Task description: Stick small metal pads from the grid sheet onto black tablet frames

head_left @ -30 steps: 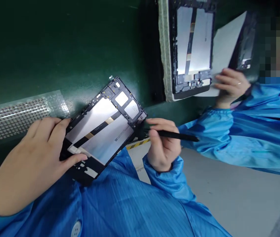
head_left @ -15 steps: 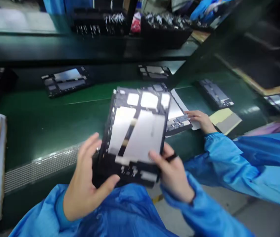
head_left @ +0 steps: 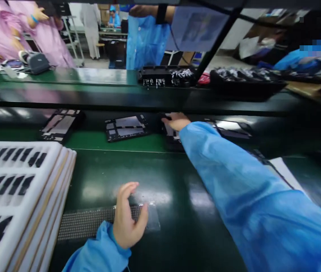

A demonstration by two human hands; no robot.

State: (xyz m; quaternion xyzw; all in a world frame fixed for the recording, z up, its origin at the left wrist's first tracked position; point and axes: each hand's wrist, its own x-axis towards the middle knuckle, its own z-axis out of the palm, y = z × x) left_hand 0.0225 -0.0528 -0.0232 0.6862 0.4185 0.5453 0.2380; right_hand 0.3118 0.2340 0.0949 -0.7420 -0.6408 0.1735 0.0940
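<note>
Reaching far forward, the right hand (head_left: 177,121) lay over one end of an opened tablet shell (head_left: 170,131) on the green bench (head_left: 101,177); its fingers were partly hidden, so whether they gripped the shell could not be told. That shell had a black frame around a silvery-grey panel, with darker parts at its near end, and much of it was covered by the hand and sleeve. It sat in a loose row between a flat black-framed tablet shell (head_left: 126,127) on the left, whose pale panel was crossed by a dark strip, and a shinier one (head_left: 230,128) on the right.

The left hand (head_left: 130,223) was empty and open, thumb and fingers apart, above a clear sheet of small square pieces (head_left: 82,224). At the left, a white foam tray (head_left: 19,148) topped a stack of similar layers, its compartments holding rows of short black parts (head_left: 4,185). On the raised shelf, a black bin (head_left: 152,71) and a larger black bin (head_left: 242,90) held silvery pieces too blurred to identify.
</note>
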